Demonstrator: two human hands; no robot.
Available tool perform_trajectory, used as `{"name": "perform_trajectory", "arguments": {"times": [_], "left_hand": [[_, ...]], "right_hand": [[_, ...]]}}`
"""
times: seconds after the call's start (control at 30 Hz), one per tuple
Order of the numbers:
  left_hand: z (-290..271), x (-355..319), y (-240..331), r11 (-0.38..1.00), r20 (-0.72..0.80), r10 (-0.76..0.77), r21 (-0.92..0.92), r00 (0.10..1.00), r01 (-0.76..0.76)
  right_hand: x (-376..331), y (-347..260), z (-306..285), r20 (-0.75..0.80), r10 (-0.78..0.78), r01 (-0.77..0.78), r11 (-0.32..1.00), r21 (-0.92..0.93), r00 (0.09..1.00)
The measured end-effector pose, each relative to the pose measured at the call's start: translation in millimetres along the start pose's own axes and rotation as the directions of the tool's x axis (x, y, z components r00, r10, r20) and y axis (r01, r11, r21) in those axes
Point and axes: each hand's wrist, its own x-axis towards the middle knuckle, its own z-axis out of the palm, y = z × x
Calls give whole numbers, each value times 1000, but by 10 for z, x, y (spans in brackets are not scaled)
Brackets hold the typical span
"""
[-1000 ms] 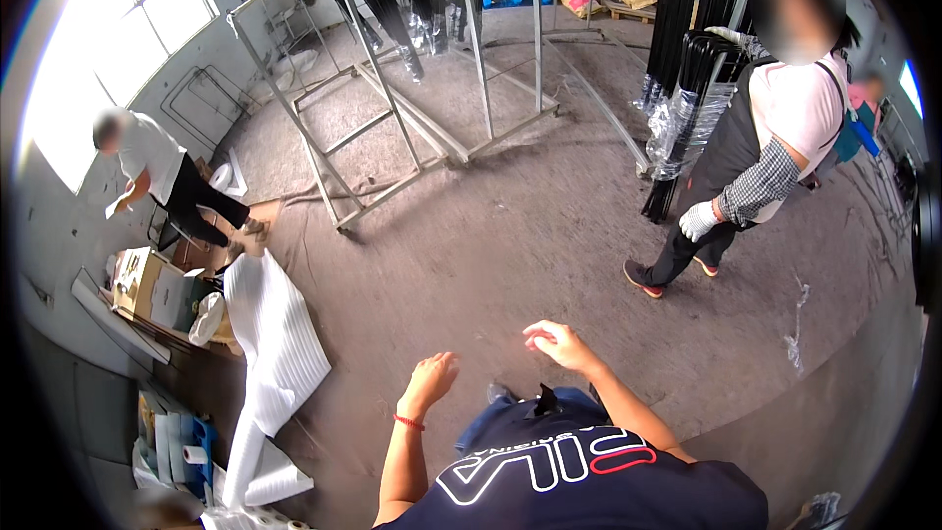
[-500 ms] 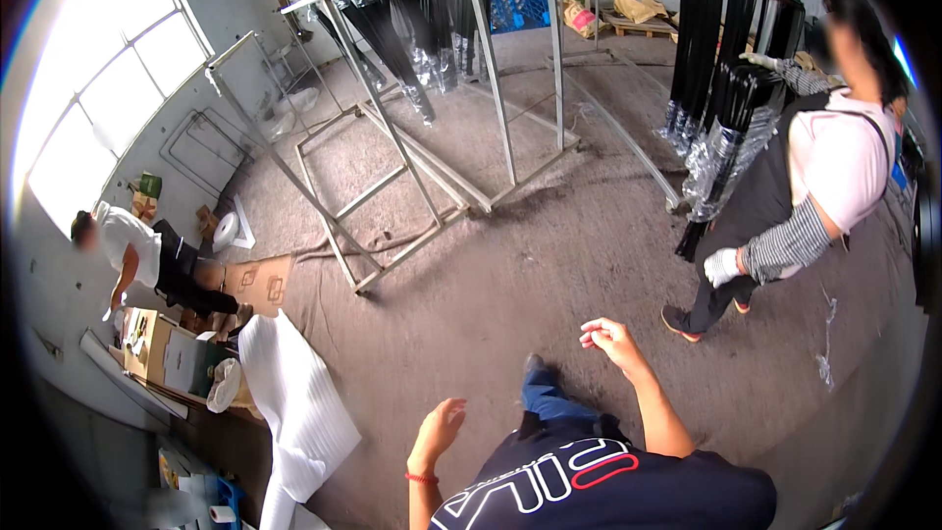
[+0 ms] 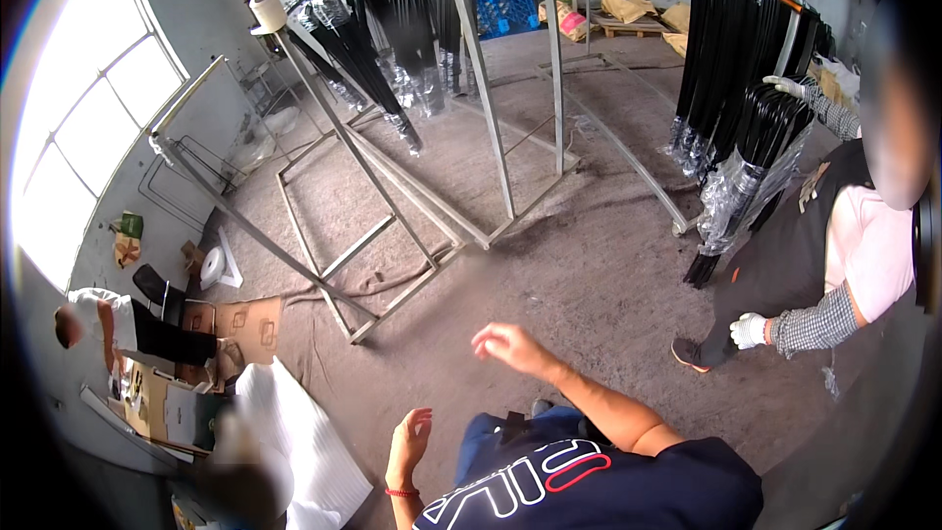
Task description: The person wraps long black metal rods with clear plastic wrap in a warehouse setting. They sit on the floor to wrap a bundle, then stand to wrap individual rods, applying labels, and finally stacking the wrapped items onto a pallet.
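Observation:
My left hand (image 3: 409, 444), a red band at its wrist, hovers above the floor with loosely bent fingers and nothing in it. Ahead of my body, my right hand (image 3: 512, 347) reaches out to the left, fingers apart and empty. Neither hand touches anything. Closest beyond them is a grey metal frame rack (image 3: 392, 221) on casters. Long black strips (image 3: 378, 29), their lower ends in clear plastic, hang from its far part. On the right, a co-worker's gloved hand (image 3: 785, 85) rests by a plastic-wrapped bundle of black strips (image 3: 770, 128).
More black strips (image 3: 697, 49) hang on the right rack. A white foam sheet (image 3: 309, 451) lies at lower left. Near it another person (image 3: 103, 324) bends over cardboard boxes (image 3: 147, 402). A tape roll (image 3: 267, 8) tops a rack post. Sacks (image 3: 628, 8) lie on a pallet behind.
My right hand has swung left across my front, and my left hand has shifted slightly left and down. The co-worker on the right now appears closer. The person at left bends lower.

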Motion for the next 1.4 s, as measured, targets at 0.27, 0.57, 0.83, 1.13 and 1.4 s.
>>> {"name": "perform_trajectory", "arguments": {"times": [0.27,0.57,0.83,1.13,1.4], "left_hand": [[-152,1420,39,975,276,200,36,940,-218],[-917,3030,43,917,295,384,-14,875,-398],[-1617,4016,-46,842,159,538,-46,828,-538],[-1888,5025,433,810,-177,556,-101,812,-577],[-2036,6473,695,866,-682,405,72,609,-496]], "right_hand": [[377,118,135,10,58,-59,996,62,998],[1463,-103,37,-293,16,-32,998,-49,956],[2009,-9,257,-346,114,-84,991,101,931],[2222,101,-159,-461,72,-20,993,118,884],[2383,164,-1179,-618,86,41,981,188,781]]}}
